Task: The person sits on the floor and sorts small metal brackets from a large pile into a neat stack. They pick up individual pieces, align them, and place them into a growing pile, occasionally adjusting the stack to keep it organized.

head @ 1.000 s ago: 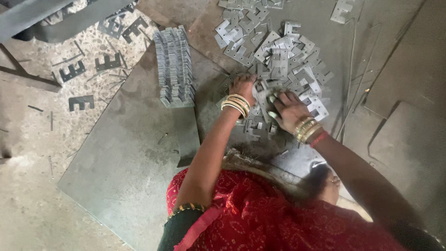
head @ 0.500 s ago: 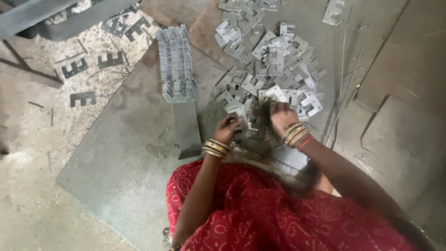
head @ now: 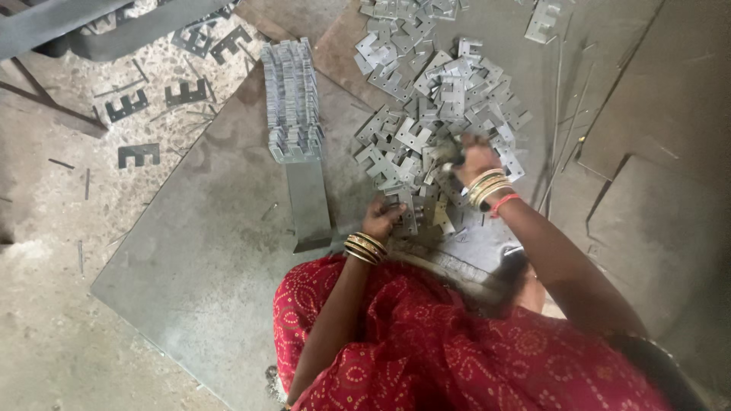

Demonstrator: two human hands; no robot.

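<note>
Loose heap of flat grey E-shaped metal stampings (head: 434,114) lies on the grey steel sheet (head: 205,259), beside a neat stacked row of stampings (head: 289,103). Left hand (head: 381,219) curled shut on stampings at the heap's near edge. Right hand (head: 474,156) reaches into the heap, fingers bent around a piece; grip blurred.

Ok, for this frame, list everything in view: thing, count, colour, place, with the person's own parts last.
loose metal stampings: many, grey, heaped on the sheet ahead of the hands
stacked stampings: one long row, grey, left of the heap
flat strip: one, grey, under the near end of the row
metal sheet: one, grey, on the floor under it all
E-shaped offcuts: several, dark, on the floor at left
red garment: one, patterned, bottom centre
bangles: gold, on both wrists
left hand: at the heap's near edge
right hand: in the heap, blurred
</note>
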